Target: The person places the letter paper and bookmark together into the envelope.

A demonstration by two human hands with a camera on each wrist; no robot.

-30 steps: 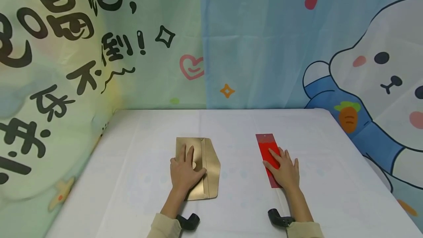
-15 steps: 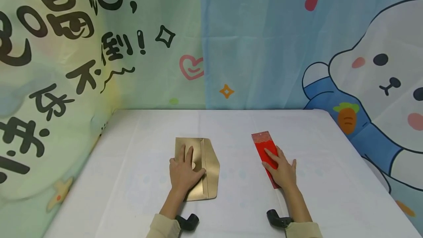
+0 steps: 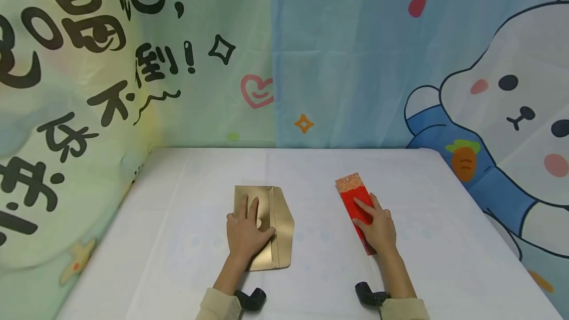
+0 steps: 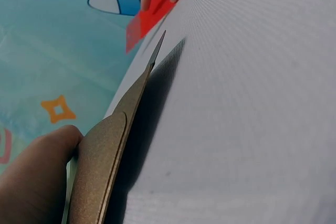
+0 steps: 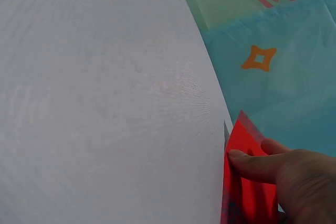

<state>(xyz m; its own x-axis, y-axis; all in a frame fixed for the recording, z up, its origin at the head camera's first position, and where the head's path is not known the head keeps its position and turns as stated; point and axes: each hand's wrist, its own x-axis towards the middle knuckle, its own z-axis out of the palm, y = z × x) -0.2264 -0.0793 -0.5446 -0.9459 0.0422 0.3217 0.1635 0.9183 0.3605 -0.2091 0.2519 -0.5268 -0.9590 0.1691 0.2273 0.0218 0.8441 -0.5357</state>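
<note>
A gold envelope (image 3: 282, 226) lies on the white tabletop, its pointed flap spread out to the right. My left hand (image 3: 249, 228) rests across it with the fingers stretched apart and the thumb toward the fold. Seen from the left wrist, the envelope (image 4: 100, 166) and its flap stand over a dark shadow. To the right is a narrow red packet (image 3: 355, 199) with a shiny orange-tinted band at its far end. My right hand (image 3: 380, 226) holds it by its right side, and the thumb presses on the red face (image 5: 247, 142). My palm hides part of the packet.
White cloth covers the table (image 3: 178, 231), and printed fabric (image 3: 346, 63) hangs behind and to the left. Black wrist mounts (image 3: 251, 300) sit at both cuffs. The table's far edge runs beyond both items.
The red packet has turned and shifted left with my right hand, and its end band has gone from dark red to shiny orange. My left hand and the gold envelope look still.
</note>
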